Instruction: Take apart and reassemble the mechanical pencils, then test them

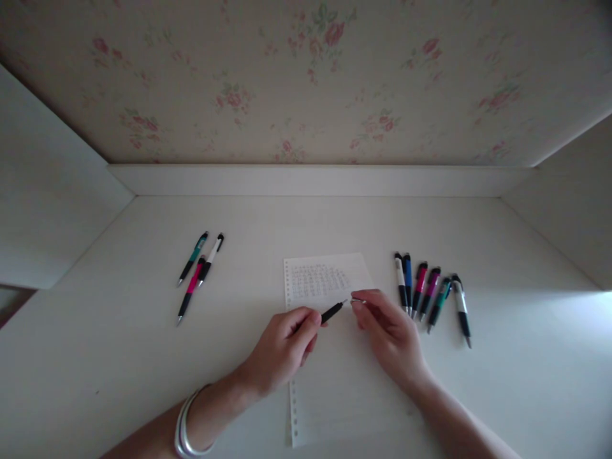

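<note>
My left hand (284, 347) is closed round a pen (332, 312) with a black grip, its tip pointing right. My right hand (389, 331) pinches a small silvery part (357, 301) right at that tip. Both hands hover over a sheet of punched paper (329, 382) with faint writing at its top. Three pens (197, 271) lie on the desk to the left. A row of several pens (430, 293) lies just right of my right hand.
The white desk (115, 357) is boxed in by a low back ledge (315, 180) and side panels. Floral wallpaper (306, 76) rises behind. A silver bangle (184, 430) sits on my left wrist.
</note>
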A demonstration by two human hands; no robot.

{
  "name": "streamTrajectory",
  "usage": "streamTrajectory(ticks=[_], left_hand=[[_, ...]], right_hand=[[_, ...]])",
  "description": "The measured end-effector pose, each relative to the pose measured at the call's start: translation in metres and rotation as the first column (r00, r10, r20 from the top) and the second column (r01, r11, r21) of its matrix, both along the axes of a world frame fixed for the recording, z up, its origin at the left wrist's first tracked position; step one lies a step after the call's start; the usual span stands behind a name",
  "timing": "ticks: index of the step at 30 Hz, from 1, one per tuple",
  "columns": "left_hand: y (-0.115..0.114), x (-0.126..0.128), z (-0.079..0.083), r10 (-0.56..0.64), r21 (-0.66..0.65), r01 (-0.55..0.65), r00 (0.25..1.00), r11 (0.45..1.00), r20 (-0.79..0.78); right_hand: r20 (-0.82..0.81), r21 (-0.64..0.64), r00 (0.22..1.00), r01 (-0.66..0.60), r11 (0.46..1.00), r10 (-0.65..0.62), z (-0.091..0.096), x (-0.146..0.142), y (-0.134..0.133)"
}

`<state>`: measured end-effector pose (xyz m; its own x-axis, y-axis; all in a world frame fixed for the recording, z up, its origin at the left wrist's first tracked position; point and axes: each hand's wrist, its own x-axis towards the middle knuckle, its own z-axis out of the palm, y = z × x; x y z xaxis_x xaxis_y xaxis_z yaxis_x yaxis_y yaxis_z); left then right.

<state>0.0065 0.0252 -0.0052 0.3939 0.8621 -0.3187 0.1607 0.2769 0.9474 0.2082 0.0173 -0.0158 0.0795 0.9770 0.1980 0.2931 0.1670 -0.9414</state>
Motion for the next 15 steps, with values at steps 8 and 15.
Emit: streamTrajectory(ticks=[8,15], left_hand=[[-0.0007,0.0000,-0.0012,0.054,-0.025,-0.051,0.992,0.998,0.117],[-0.0017,0.0003,-0.0053,0.107,-0.032,-0.104,0.985,0.994,0.133]], right_hand=[[0.416,0.131,0.903,-0.178,0.975,0.109,-0.0078,-0.0047,-0.0041],[0.587,0.072,0.799,-0.207,0.976,0.126,-0.0092,-0.0086,-0.0043]])
